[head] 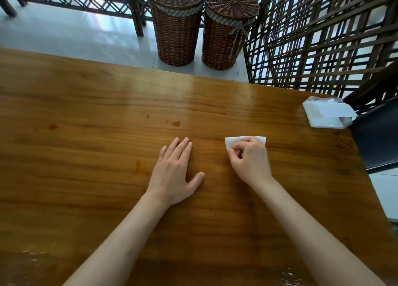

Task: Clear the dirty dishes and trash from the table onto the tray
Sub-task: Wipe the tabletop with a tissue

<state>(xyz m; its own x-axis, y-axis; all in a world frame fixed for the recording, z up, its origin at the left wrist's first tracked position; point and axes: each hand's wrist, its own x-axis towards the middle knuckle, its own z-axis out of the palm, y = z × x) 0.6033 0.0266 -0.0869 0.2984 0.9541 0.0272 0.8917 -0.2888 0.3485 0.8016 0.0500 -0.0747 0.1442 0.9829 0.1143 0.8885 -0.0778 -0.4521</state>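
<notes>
My right hand (251, 156) has its grip pinched on a folded white napkin (237, 141) against the tabletop (107, 113), my left hand (175, 169) lies flat just beside it, fingers straight; no dishes or tray show, but 1 tissue pack (327, 113) waits beyond.

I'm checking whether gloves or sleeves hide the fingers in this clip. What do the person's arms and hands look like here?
Both arms are bare from the bottom edge of the picture up to the wrists: no sleeves show. The left hand and the right hand wear no gloves, and no rings, watch or bracelet are visible. Fingernails look short and unpainted. No markings show on either forearm.
</notes>
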